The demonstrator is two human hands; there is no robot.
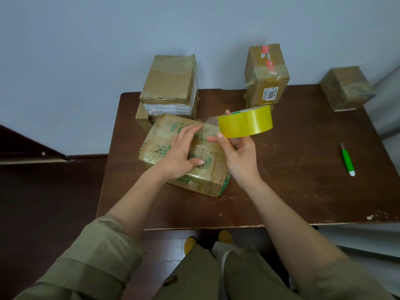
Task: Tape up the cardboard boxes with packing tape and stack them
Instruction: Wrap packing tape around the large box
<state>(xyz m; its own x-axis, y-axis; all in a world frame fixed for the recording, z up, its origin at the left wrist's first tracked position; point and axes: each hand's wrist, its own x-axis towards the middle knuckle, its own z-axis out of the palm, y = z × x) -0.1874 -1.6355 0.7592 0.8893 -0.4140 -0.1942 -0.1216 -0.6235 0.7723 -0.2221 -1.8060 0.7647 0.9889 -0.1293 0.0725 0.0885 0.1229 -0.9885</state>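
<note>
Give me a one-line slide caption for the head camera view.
Left hand presses tape onto a green-printed box while right hand holds the yellow tape roll.

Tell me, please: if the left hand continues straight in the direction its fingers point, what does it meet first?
The left hand points up and right across the box. It would probably meet the stretched tape strip first, then the yellow tape roll; depth is unclear.

Olive-green sleeves (104, 252) rolled up, matching coat (194, 276), yellow perforated shoes (225, 236).
</note>
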